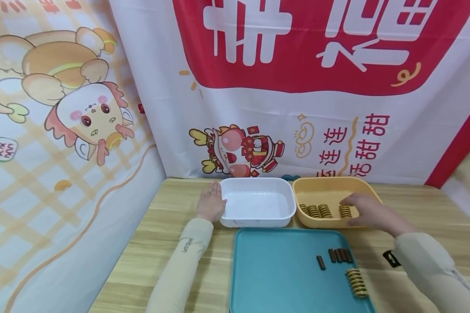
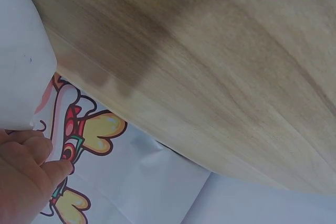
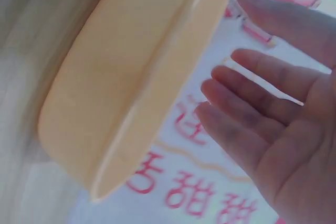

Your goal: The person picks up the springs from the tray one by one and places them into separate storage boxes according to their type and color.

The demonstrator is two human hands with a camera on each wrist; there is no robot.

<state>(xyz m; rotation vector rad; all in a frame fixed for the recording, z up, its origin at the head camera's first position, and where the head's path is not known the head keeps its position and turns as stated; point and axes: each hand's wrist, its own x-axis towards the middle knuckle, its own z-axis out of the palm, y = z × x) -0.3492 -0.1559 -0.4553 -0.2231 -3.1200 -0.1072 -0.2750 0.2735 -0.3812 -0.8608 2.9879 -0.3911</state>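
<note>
At the left end of a white plastic bin (image 1: 258,223), my left hand (image 1: 211,204) holds the rim, with the thumb on the inner side; in the left wrist view its curled fingers (image 2: 31,148) meet the bin's edge. My right hand (image 1: 370,213) is over the right end of a yellow bin (image 1: 321,223). Its fingers are spread and slightly bent, with nothing between them in the right wrist view. Inside the yellow bin are several short stacks of ridged, tan-and-dark cookie-like rounds (image 1: 325,211); one stack (image 1: 345,211) lies apart, near the right fingers.
A teal tray (image 1: 282,269) lies in front of the bins. Near its right side are several dark brown sticks (image 1: 338,255), one stick (image 1: 320,262) apart, and a row of striped rounds (image 1: 357,283). A small black object (image 1: 391,258) is under the right forearm. A printed cloth (image 1: 297,104) hangs behind.
</note>
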